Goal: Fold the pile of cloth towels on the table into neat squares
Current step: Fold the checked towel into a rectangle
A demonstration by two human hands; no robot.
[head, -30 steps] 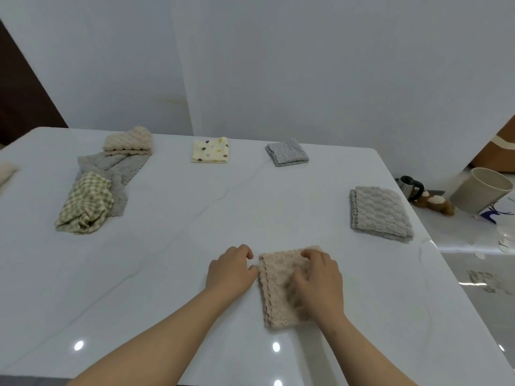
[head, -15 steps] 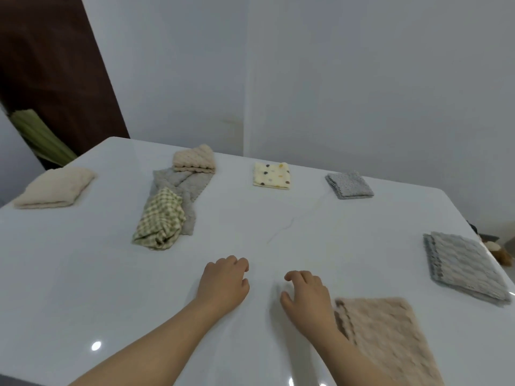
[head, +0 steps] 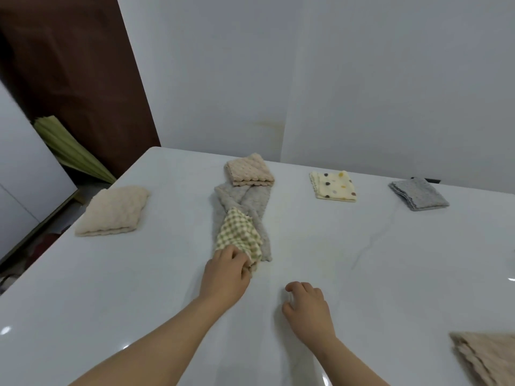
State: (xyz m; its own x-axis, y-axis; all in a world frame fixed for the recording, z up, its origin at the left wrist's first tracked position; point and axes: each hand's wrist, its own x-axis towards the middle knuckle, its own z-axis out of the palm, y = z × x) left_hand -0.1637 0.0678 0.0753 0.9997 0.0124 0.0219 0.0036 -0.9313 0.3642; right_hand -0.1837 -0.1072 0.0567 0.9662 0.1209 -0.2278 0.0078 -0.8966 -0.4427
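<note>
"Checked green-and-cream cloth towel point(head: 239, 235): where is it lying?"

"Crumpled, near the middle of the white marble-look worktop point(head: 111, 288), on top of a long grey textured towel point(head: 252, 200) that lies unfolded beneath it. My left hand point(head: 225, 277) is at its near corner, fingers point(head: 237, 259) curled onto the cloth and gripping it."

"And your other one?"

"My right hand point(head: 306, 310) rests on the bare worktop nearer to me, apart from the checked towel. Its fingers are loosely bent and hold nothing."

"What about the folded ones?"

"A beige scalloped folded towel point(head: 249, 171) sits at the far end of the grey one, overlapping it. Off to the left lies a thick cream folded towel point(head: 114, 211). To the right, along the far side, there is a pale yellow dotted folded towel point(head: 333, 186), then a small grey folded towel point(head: 418, 197). One more tan folded towel point(head: 485, 358) lies at my near right, partly cut off by the edge of view."
</note>
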